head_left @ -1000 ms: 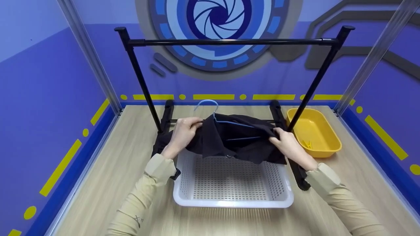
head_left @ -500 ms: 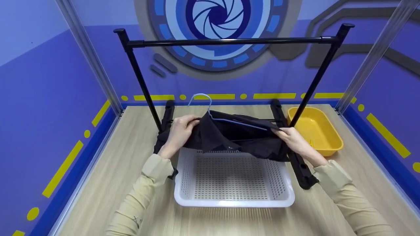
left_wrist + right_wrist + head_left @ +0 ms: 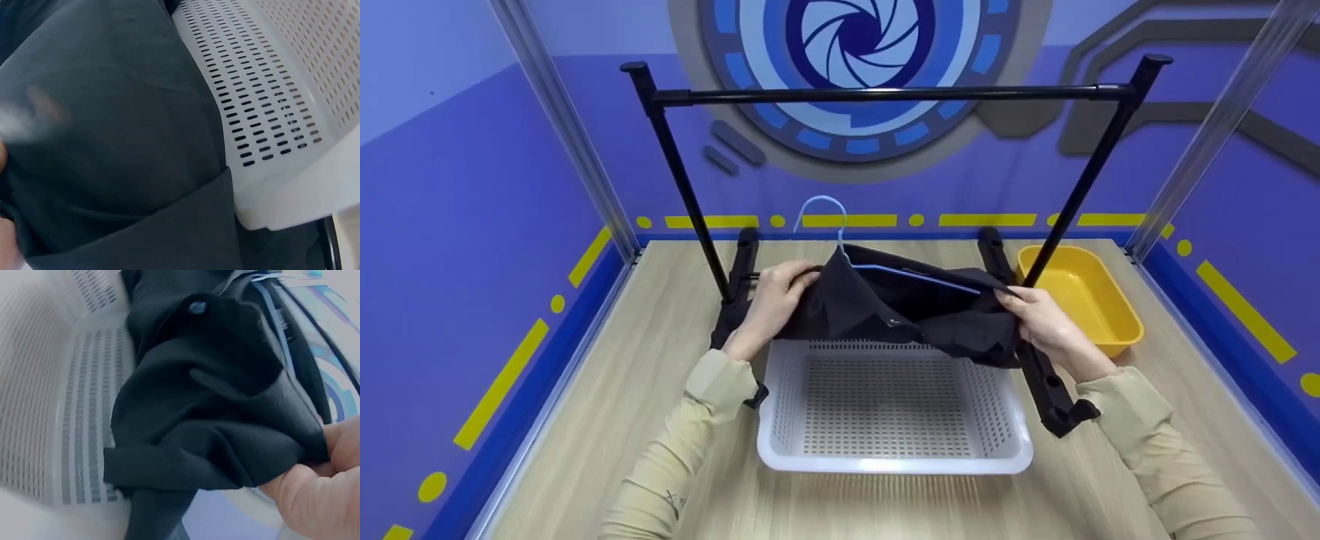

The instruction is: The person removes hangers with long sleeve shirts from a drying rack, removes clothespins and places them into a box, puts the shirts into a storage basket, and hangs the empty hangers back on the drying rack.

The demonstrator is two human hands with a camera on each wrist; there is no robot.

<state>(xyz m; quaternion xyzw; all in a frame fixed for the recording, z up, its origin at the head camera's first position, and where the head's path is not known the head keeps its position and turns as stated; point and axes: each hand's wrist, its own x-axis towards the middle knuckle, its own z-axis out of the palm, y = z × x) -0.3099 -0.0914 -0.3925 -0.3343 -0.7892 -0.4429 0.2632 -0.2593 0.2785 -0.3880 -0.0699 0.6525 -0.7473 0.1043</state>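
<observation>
Left hand (image 3: 771,304), right hand (image 3: 1048,324), both pinching black shirt (image 3: 851,307) (blue hanger (image 3: 915,278) inside)

The shirt (image 3: 847,307) is black, collared and creased, with a small round button near the edge of its opening. It is held bunched above the far part of the basket (image 3: 894,465); whether it touches the rim is unclear. The hands pinch it: the left hand (image 3: 771,304) beyond the basket's far left corner, the right hand (image 3: 1046,322) beyond its far right one. The blue hanger (image 3: 915,277) sits partly inside, hook up through the neck, its visible bar sloping down towards the basket's right side.
</observation>
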